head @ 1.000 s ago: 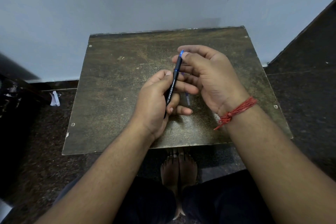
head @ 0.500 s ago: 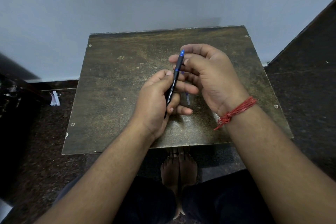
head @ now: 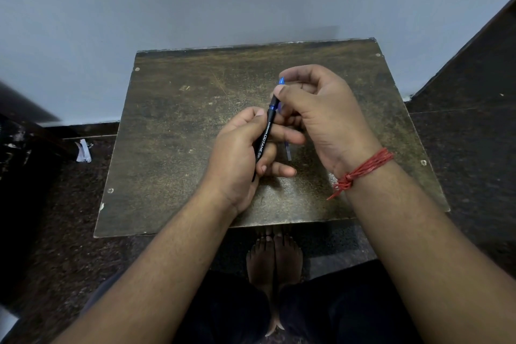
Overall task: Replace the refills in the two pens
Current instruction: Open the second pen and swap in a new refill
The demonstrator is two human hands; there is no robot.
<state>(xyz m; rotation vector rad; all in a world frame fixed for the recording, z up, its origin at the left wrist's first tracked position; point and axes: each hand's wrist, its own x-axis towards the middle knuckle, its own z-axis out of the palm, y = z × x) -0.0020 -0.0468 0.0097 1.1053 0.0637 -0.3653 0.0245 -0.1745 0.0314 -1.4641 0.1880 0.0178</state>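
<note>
A black pen (head: 264, 138) with white lettering and a blue tip points away from me, above the middle of the small worn table (head: 173, 131). My left hand (head: 240, 153) grips its barrel. My right hand (head: 321, 117) pinches the blue tip section between thumb and fingers. A thin bluish refill or second pen (head: 287, 152) shows on the table between my hands, mostly hidden by my fingers.
The table stands against a pale wall on a dark speckled floor. My bare feet (head: 275, 257) rest under its near edge. A scrap of white paper (head: 83, 151) lies on the floor to the left, beside dark furniture. A red thread (head: 363, 170) circles my right wrist.
My right-hand fingers have shifted on the pen's tip, with the thumb now over the front section. The left hand and pen barrel have stayed nearly still.
</note>
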